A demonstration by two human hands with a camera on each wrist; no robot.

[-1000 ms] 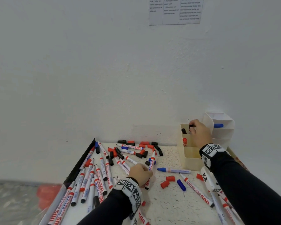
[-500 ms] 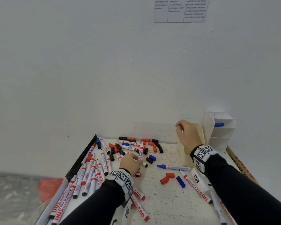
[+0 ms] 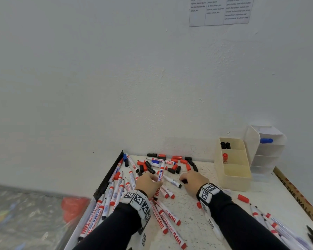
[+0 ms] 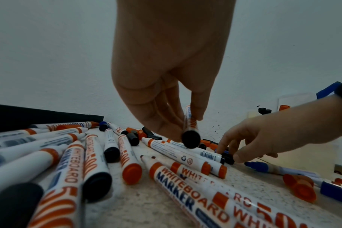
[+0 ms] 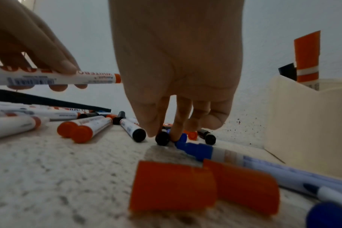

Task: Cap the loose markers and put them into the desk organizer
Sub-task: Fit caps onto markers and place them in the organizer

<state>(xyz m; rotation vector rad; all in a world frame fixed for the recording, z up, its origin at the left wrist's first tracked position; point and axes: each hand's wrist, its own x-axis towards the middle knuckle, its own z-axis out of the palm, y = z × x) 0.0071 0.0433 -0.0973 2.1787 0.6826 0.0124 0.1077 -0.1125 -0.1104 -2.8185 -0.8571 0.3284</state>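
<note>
My left hand [image 3: 154, 179] grips a white whiteboard marker [image 3: 160, 173] a little above the table, its black butt end [image 4: 190, 138] toward my wrist. My right hand [image 3: 184, 179] is down on the table just to the right, thumb and forefinger pinching a loose black cap [image 5: 162, 138] that lies on the surface. The cream desk organizer [image 3: 232, 179] stands at the right against the wall with two black-capped markers [image 3: 225, 145] and a red-capped one [image 3: 225, 157] in it. Several uncapped markers [image 3: 167, 216] and loose caps [image 3: 175, 169] lie scattered.
A white tiered organizer [image 3: 268, 159] behind the cream one holds a blue marker [image 3: 266, 140]. A black strip [image 3: 109, 175] edges the table's left side. An uncapped blue marker [image 5: 234, 155] and red caps [image 5: 203, 186] lie near my right wrist. More markers [image 3: 271, 224] pile at the front right.
My right hand left the cream organizer and came down left onto the black cap. My left hand lifted a marker off the pile and holds it by the right hand.
</note>
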